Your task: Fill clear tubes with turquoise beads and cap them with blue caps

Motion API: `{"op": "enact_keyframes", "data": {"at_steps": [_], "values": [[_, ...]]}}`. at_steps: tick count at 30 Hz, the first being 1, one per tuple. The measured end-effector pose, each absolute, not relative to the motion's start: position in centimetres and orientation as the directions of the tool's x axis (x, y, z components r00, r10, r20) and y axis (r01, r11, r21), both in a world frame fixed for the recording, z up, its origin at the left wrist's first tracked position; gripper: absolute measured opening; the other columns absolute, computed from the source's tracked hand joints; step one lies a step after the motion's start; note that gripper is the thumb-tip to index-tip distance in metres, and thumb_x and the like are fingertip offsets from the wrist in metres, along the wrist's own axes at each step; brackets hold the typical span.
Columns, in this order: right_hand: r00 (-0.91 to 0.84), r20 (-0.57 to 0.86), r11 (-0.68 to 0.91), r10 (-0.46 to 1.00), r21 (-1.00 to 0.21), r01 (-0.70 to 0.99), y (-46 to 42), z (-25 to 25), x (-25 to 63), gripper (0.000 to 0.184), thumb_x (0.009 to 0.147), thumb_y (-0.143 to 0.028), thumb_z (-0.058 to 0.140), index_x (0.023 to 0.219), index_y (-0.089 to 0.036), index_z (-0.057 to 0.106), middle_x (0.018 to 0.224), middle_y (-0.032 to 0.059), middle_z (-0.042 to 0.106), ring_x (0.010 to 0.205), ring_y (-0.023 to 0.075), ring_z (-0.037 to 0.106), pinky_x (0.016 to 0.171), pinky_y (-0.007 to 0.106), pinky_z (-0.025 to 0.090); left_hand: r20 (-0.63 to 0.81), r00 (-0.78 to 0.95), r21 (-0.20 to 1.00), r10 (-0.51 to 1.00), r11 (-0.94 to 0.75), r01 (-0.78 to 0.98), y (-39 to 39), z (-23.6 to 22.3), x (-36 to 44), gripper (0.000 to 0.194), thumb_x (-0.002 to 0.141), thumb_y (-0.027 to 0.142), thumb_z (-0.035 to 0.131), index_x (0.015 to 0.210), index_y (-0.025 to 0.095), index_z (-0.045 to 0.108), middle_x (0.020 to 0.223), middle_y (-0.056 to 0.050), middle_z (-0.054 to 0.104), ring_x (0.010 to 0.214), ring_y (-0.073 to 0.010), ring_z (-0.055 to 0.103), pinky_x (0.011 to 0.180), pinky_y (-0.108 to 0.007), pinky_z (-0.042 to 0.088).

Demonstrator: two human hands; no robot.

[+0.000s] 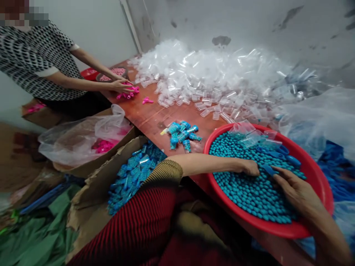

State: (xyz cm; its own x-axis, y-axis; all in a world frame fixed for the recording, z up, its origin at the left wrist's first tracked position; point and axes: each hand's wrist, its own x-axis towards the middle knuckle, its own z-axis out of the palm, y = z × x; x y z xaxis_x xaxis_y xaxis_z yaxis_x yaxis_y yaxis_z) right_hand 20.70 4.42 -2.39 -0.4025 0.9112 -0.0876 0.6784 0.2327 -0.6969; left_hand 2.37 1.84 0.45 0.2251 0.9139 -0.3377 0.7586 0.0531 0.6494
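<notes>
Teal beads [244, 197] in one red basin [314, 173]

We find the beads filling most of the basin, which stands at the near edge of the counter [145, 120]. Its raised rim presumably keeps them from rolling away, and the spot suits a short reach. Left hand [252, 168]: fingers curled down at the beads; we cannot tell whether it grips anything. Right hand [297, 189]: thumb and fingertips pinching a blue plastic piece [269, 170] just beside the left; we judge that this light hold leaves the far end free.

Counts. Basin: one. Beads: too many to count. Held piece: one. Loose blue pieces [293, 160]: at least two, lying on the beads, perhaps for easy pickup. Clear sleeves [246, 137]: a few on the beads, an uncountable heap at the back of the counter. Filled blue containers [183, 136]: about eight on the counter, overlapping; more in a cardboard box [91, 192] below, number hidden. Co-worker [55, 70]: one, reaching to pink pieces [127, 95].
</notes>
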Motion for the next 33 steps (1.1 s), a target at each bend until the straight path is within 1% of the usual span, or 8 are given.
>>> {"op": "enact_keyframes", "data": {"at_steps": [6,9,12,18,22,25,29,33], "values": [[-0.45,-0.084,0.205,0.889,-0.806,0.555,3.2,-1.0,19.3,0.039,0.077,-0.042,0.051,0.106,-0.019,0.062,0.067,0.0035,0.065,0.058,0.0191,0.06,0.058,0.033,0.051,-0.356,0.424,0.881,0.833,0.147,0.449,1.0,0.5,-0.6,0.027,0.085,0.021,0.046,0.103,0.013,0.065,0.084,-0.005,0.068,0.067,-0.011,0.058,0.067,-0.026,0.048],[-0.411,-0.11,0.091,0.905,-0.893,0.44,3.1,-0.4,18.6,0.037,0.08,-0.039,0.049,0.107,-0.017,0.06,0.066,0.0011,0.062,0.057,0.0153,0.058,0.054,0.028,0.048,-0.396,0.406,0.913,0.824,0.4,0.078,1.0,0.2,-1.8,0.023,0.075,0.027,0.061,0.093,0.013,0.065,0.076,-0.002,0.062,0.066,-0.011,0.054,0.066,-0.026,0.043],[-0.369,-0.074,0.055,0.926,-0.944,0.326,2.5,-0.1,17.9,0.032,0.081,-0.036,0.048,0.105,-0.018,0.059,0.07,0.0001,0.061,0.057,0.0129,0.057,0.054,0.026,0.047,-0.363,0.406,0.903,0.839,0.424,-0.07,0.7,0.2,-2.1,0.027,0.065,0.03,0.072,0.084,0.012,0.065,0.072,0.0,0.061,0.067,-0.0106,0.053,0.068,-0.025,0.04],[-0.364,0.072,0.167,0.928,-0.958,0.235,0.8,0.2,16.7,0.022,0.084,-0.028,0.047,0.099,-0.018,0.059,0.073,-0.0014,0.061,0.057,0.0102,0.054,0.057,0.024,0.045,-0.342,0.421,0.897,0.84,0.425,-0.12,-0.2,0.7,-1.7,0.04,0.064,0.04,0.075,0.089,0.015,0.059,0.077,-0.001,0.064,0.065,-0.0107,0.059,0.063,-0.023,0.045],[-0.332,0.125,0.224,0.935,-0.935,0.276,0.5,0.5,16.6,0.019,0.084,-0.026,0.049,0.094,-0.018,0.063,0.074,-0.0016,0.062,0.058,0.0094,0.053,0.059,0.023,0.043,-0.365,0.441,0.905,0.82,0.424,-0.037,-0.7,0.7,-1.3,0.043,0.067,0.046,0.07,0.092,0.017,0.051,0.069,0.002,0.06,0.05,-0.0097,0.057,0.045,-0.02,0.042],[-0.325,0.137,0.242,0.936,-0.92,0.309,0.5,0.6,16.7,0.017,0.082,-0.026,0.052,0.089,-0.018,0.066,0.068,-0.0022,0.062,0.058,0.0096,0.053,0.059,0.023,0.041,-0.322,0.382,0.933,0.866,0.358,-0.025,-1.3,0.9,-0.7,0.042,0.067,0.042,0.071,0.09,0.017,0.047,0.068,0.005,0.054,0.05,-0.0079,0.055,0.044,-0.019,0.045],[-0.33,0.054,0.129,0.942,-0.969,0.21,0.4,0.3,16.4,0.017,0.081,-0.026,0.053,0.085,-0.018,0.068,0.062,-0.0028,0.06,0.057,0.0102,0.056,0.058,0.022,0.044,-0.276,0.353,0.951,0.894,0.308,-0.037,-2.0,1.3,-0.1,0.052,0.07,0.041,0.068,0.11,0.017,0.045,0.078,0.003,0.055,0.051,-0.0089,0.056,0.043,-0.023,0.049],[-0.257,-0.041,-0.015,0.965,-0.995,0.103,-0.1,0.2,15.9,0.016,0.08,-0.026,0.054,0.079,-0.017,0.067,0.066,-0.0016,0.063,0.058,0.0105,0.059,0.057,0.022,0.047,-0.274,0.348,0.948,0.896,0.312,-0.056,-2.4,1.7,0.0,0.068,0.073,0.04,0.065,0.13,0.018,0.034,0.068,0.005,0.055,0.044,-0.0099,0.053,0.037,-0.02,0.043]]}}
